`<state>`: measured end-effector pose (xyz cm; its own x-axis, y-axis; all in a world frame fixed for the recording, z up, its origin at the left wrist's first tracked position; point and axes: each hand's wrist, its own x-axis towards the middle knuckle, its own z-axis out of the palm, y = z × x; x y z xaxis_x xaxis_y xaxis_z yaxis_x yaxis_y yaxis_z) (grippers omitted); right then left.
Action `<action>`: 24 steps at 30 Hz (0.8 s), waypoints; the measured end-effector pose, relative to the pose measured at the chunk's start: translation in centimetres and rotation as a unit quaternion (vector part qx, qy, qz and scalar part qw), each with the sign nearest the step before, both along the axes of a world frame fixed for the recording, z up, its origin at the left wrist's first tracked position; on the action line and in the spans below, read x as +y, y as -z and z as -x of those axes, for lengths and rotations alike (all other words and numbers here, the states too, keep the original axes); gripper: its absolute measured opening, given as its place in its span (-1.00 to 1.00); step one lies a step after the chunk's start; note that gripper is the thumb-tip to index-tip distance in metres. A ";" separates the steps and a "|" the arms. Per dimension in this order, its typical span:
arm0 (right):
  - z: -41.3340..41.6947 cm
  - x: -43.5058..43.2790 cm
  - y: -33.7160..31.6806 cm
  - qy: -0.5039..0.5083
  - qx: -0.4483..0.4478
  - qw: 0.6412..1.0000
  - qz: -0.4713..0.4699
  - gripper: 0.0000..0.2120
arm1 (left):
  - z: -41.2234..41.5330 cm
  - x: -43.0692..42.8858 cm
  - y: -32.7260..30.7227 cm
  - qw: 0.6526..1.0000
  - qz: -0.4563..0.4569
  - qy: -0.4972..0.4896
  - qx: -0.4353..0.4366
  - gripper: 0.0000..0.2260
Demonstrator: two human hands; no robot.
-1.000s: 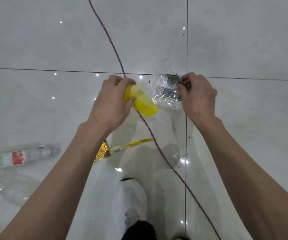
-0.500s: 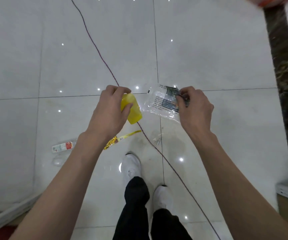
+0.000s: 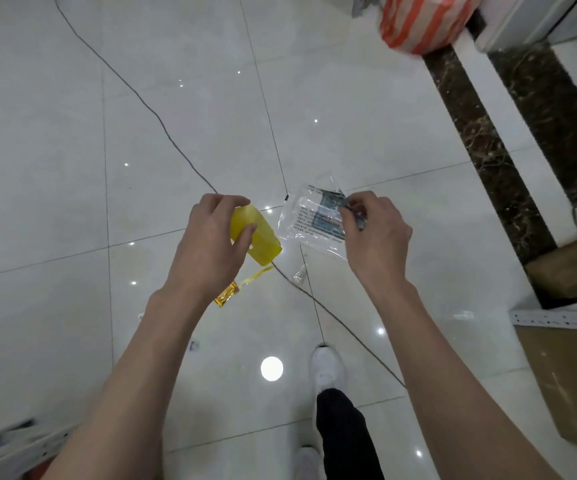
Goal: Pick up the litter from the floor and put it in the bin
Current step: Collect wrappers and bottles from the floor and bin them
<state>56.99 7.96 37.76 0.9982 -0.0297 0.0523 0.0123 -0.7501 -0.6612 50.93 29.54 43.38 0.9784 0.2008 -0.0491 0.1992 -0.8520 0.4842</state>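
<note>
1. Since half a second before, your view had swung so that the dark marble strip (image 3: 498,157) ran further into frame on the right, and an orange-and-white striped bag (image 3: 422,20) had come fully into sight at the top; both hands kept their hold.
2. Your left hand (image 3: 207,247) had its grip closed on a yellow plastic cup (image 3: 259,237), thumb across its side, the cup tilted with its far end pointing down and right.
3. Your right hand (image 3: 373,237) pinched the upper right edge of a clear printed wrapper (image 3: 311,216) between fingertips, the wrapper hanging to the left, just beside the cup but apart from it.
4. On the floor (image 3: 176,133) beneath your left wrist lay a gold foil wrapper (image 3: 235,289); a small clear scrap (image 3: 299,275) lay near the thin cord (image 3: 162,126) that crossed the tiles diagonally.
5. Open tile lay ahead and to the left. On the right, the marble strip, a cardboard box (image 3: 571,386) and a white perforated rail (image 3: 561,318) closed in. Your white shoe (image 3: 327,367) stood on the floor just right of the cord.
</note>
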 end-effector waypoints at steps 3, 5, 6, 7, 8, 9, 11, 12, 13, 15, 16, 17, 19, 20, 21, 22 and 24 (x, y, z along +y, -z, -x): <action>4.6 -3.1 0.0 0.030 -0.005 1.000 0.009 -0.89 | 2.3 -2.9 -0.3 0.999 -0.002 0.047 -0.004 -0.68; 8.3 -5.7 -0.3 0.062 -0.009 0.998 0.007 -0.88 | 4.2 -5.2 -0.8 0.997 0.001 0.079 -0.018 -0.68; 10.4 -7.1 -0.6 0.081 -0.007 0.997 0.007 -0.88 | 5.4 -6.4 -1.1 0.996 0.007 0.091 -0.023 -0.67; 12.5 -8.5 -0.8 0.103 -0.002 0.995 0.006 -0.88 | 6.6 -7.7 -1.5 0.994 0.015 0.104 -0.026 -0.67; 14.6 -10.0 -1.1 0.125 0.001 0.992 0.003 -0.88 | 7.9 -9.0 -1.9 0.992 0.021 0.119 -0.030 -0.67; 16.6 -11.4 -1.4 0.145 0.003 0.989 -0.001 -0.88 | 9.1 -10.3 -2.3 0.990 0.025 0.135 -0.032 -0.67; 20.4 -14.5 -2.0 0.181 0.006 0.983 0.001 -0.88 | 11.4 -13.1 -2.8 0.986 0.033 0.162 -0.029 -0.68; 22.0 -16.1 -2.4 0.199 0.008 0.980 0.007 -0.88 | 12.3 -14.5 -3.1 0.983 0.036 0.177 -0.027 -0.69; 23.5 -17.7 -2.8 0.215 0.011 0.976 0.015 -0.88 | 13.2 -16.0 -3.4 0.980 0.037 0.192 -0.027 -0.69; 26.3 -20.8 -3.5 0.248 0.009 0.969 0.021 -0.89 | 14.5 -19.1 -3.8 0.973 0.037 0.224 -0.034 -0.70; 27.5 -22.3 -3.8 0.265 0.007 0.964 0.023 -0.89 | 15.1 -20.8 -3.9 0.970 0.039 0.238 -0.037 -0.70; 28.8 -23.8 -4.1 0.283 0.007 0.959 0.028 -0.89 | 15.7 -22.6 -3.9 0.966 0.041 0.252 -0.037 -0.70; 31.6 -27.0 -4.3 0.320 0.013 0.947 0.032 -0.89 | 17.2 -26.3 -3.6 0.958 0.046 0.282 -0.033 -0.70; 33.1 -28.7 -4.1 0.337 0.011 0.941 0.029 -0.90 | 18.1 -28.3 -3.3 0.953 0.047 0.299 -0.029 -0.70; 34.8 -30.4 -3.9 0.355 0.008 0.934 0.027 -0.90 | 19.0 -30.4 -2.9 0.947 0.048 0.316 -0.026 -0.71; 36.5 -32.2 -3.7 0.372 0.006 0.928 0.025 -0.90 | 19.9 -32.5 -2.5 0.941 0.048 0.333 -0.023 -0.71; 40.4 -36.1 -3.2 0.408 0.013 0.913 0.026 -0.91 | 22.2 -37.1 -1.6 0.928 0.045 0.370 -0.015 -0.71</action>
